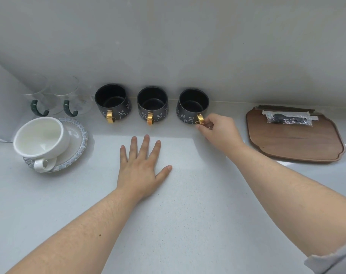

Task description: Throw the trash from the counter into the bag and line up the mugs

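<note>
Right hand [217, 129] fingers [200, 128] pinch rightmost mug [192, 105] handle — left hand [141, 167] flat.

One head-worn wide-angle view looks steeply down, close over the counter [188, 224], facing the back wall [168, 46].

a pale speckled countertop [188, 224] fills the lower frame, meeting a grey wall across the upper half. along the back edge at centre, three black mugs with gold handles and white cat drawings stand in a row: the left mug [113, 102], the middle mug [152, 103] and the right mug [193, 105], handles facing forward. at upper left, two clear glass cups with green handles [53, 95] stand just beside each other. below them, a blue-rimmed saucer [77, 143] lies on the surface, carrying a tilted white cup [40, 140]. at right, a dark wooden tray [292, 139] rests flat. a left hand [141, 167] lies palm down at centre.
</note>
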